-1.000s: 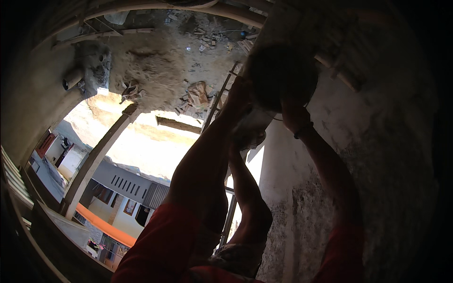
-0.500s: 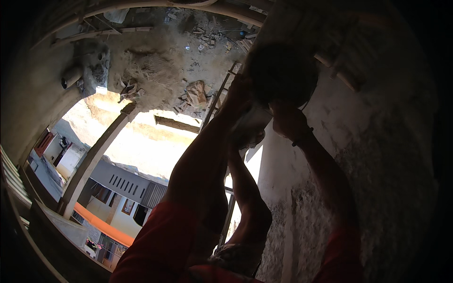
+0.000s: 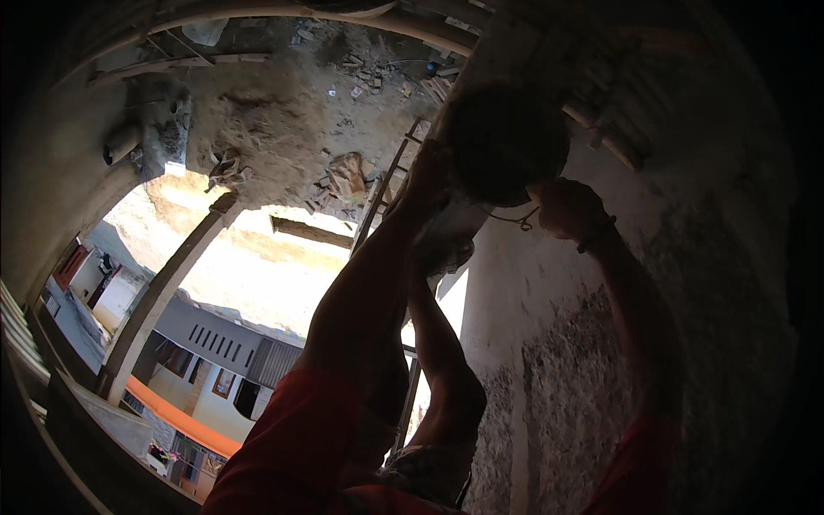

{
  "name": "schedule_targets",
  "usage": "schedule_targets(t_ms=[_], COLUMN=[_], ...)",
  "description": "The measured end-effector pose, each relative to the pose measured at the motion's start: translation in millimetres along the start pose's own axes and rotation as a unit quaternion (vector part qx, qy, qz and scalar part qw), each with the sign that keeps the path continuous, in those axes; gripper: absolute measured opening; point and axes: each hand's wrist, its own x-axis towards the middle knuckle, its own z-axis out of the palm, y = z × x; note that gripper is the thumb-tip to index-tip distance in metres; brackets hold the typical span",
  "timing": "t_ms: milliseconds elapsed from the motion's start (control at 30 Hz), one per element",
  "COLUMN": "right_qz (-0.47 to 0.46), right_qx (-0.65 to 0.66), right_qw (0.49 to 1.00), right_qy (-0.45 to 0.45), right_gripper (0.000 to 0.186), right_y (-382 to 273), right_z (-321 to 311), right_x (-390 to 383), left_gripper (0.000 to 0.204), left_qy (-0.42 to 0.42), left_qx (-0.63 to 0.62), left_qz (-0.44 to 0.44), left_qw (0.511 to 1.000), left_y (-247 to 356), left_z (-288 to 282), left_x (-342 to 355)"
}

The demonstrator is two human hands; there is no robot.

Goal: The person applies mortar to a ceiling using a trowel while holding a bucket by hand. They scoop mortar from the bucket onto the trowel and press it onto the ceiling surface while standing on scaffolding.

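Note:
A dark round bucket [image 3: 506,142] is in front of me, its inside too dark to make out. My left hand [image 3: 432,167] is against the bucket's left edge and looks closed on it, though deep shade hides most of the fingers. At the lower right rim, my right hand [image 3: 566,208] is closed, with thumb and forefinger against the edge. A thin wire handle [image 3: 522,221] with a looped end droops below the rim, just left of my right hand. My bare foot [image 3: 451,256] shows below the bucket, close to a pale plank or ledge.
A rough, stained wall [image 3: 566,369] runs along my right. Far below on the left lies ground with rubble [image 3: 365,81] and a crumpled sack [image 3: 347,178]. A slanting post [image 3: 172,287] stands at left, and a thin ladder-like frame [image 3: 378,202] is beside my left arm.
My right hand has shifted right from the bucket's lower edge to its lower right rim. The wire handle now hangs in sight below the rim. My left hand stays at the bucket.

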Motion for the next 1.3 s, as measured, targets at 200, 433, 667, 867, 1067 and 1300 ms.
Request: schedule_targets(t_ms=[200,433,667,867,1067,1300], right_qz=[0.028,-0.001,-0.076,-0.296,0.009,-0.102], right_qx=[-0.071,0.127,-0.174,0.116,0.685,0.92], right_qw=[0.991,0.918,0.967,0.931,0.7,0.372], right_qy=[0.112,0.375,-0.171,-0.179,-0.201,-0.074], right_gripper=[0.036,0.044,0.014,0.008,0.022,0.032], right_y=[11.5,-15.5,38.2,84.0,43.3,-17.1], right_z=[-49.6,0.8,-10.0,20.0,70.9,150.0], right_x=[21.9,93.6,126.9,103.2,72.5,80.9], left_gripper=[0.01,0.013,0.021,0.023,0.021,0.018], left_qy=[-0.05,-0.042,-0.005,-0.008,-0.015,-0.089], left_qx=[-0.445,-0.252,-0.177,-0.182,0.055,-0.052], left_qz=[-0.34,-0.254,-0.295,-0.226,-0.03,-0.131], left_qw=[0.827,0.933,0.939,0.957,0.998,0.986], left_y=[20.7,-11.3,27.7,17.7,-0.7,22.1], left_z=[-12.9,-6.2,-11.9,-3.5,-8.4,-9.6], left_x=[5.5,-14.1,9.3,6.3,-0.9,8.1])
